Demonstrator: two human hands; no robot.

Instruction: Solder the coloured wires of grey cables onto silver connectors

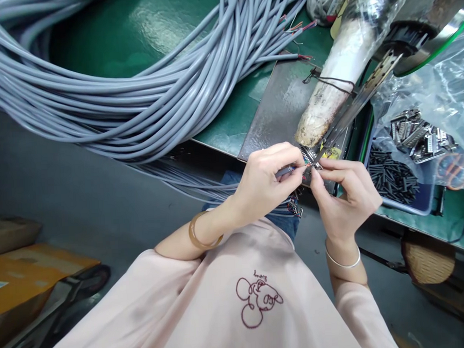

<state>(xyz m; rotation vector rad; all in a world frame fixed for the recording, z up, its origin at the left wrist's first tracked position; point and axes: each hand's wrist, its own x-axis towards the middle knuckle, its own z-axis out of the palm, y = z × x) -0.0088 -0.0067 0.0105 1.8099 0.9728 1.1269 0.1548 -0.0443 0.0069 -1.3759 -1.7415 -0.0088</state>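
Looks green and glossy across the counter (149,34); carries a thick sweep of grey cables (193,88), partly over the front edge, a dark metal plate (273,103) near the middle and a blue bin (427,204) at right.

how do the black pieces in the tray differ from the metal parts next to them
The black pieces are dark and dull, while the metal parts are silvery and shiny. The black pieces are slim and plain; the metal parts look broader, with ridged rows. The black pieces lie loose in the tray, while the metal parts lie among clear plastic. Both are small and heaped on the right.
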